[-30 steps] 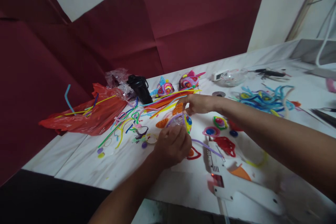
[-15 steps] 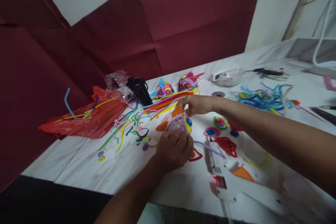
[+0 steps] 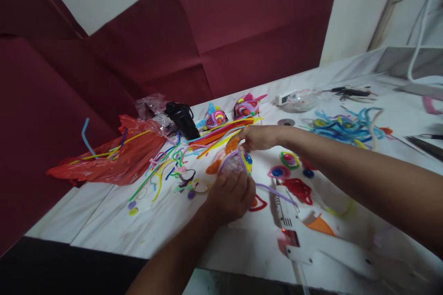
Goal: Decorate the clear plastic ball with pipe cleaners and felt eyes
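A small craft piece (image 3: pixel 232 164) with a clear middle, a purple outline, orange fin-like parts and a blue and yellow round part lies between my hands. My left hand (image 3: pixel 232 196) is curled round its near side, the fingertips hidden behind the knuckles. At its far side, my right hand (image 3: pixel 254 138) pinches close to the upper orange part. A purple pipe cleaner (image 3: pixel 277 192) trails rightward from the piece. Just right of my left hand is a red-outlined shape (image 3: pixel 259 203). The white glue gun (image 3: pixel 311 242) rests on the table with a small red light lit.
Two finished-looking colourful pieces (image 3: pixel 246 107) sit at the back beside a black bottle (image 3: pixel 182 119). A red plastic bag (image 3: pixel 138 152) is on the left. Blue pipe cleaners (image 3: pixel 346 125), dark scissors (image 3: pixel 427 148) and pliers (image 3: pixel 356 94) lie on the right.
The view has shifted slightly. Both hands keep nearly the same hold on the craft piece, and nothing else has visibly moved.
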`<state>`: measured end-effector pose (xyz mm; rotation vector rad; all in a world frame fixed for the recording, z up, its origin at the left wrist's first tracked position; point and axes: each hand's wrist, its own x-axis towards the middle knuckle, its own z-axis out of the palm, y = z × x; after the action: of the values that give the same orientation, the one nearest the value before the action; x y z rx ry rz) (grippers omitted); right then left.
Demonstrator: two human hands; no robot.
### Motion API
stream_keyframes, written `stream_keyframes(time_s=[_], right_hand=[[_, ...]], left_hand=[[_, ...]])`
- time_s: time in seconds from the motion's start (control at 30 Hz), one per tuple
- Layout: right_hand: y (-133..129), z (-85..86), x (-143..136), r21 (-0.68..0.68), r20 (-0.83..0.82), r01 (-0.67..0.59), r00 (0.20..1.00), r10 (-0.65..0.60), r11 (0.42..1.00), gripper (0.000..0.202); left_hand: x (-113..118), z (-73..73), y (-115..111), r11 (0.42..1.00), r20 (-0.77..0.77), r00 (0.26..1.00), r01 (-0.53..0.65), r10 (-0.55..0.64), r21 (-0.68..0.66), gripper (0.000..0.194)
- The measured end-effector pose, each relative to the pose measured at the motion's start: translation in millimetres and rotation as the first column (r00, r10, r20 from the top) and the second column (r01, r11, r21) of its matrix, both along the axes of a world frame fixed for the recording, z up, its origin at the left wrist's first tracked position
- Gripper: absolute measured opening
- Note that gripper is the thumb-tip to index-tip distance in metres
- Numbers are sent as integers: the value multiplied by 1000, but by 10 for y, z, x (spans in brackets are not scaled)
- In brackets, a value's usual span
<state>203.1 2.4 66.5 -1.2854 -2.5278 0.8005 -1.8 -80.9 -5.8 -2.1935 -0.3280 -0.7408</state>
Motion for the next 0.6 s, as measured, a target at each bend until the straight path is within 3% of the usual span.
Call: stream_keyframes(time_s=[0.6], right_hand=[[5,-11,18,-22,4,44,999,-44,999,30]], left_hand=[[-65,-45,39,1000,13,1000,24,-24,2,21]])
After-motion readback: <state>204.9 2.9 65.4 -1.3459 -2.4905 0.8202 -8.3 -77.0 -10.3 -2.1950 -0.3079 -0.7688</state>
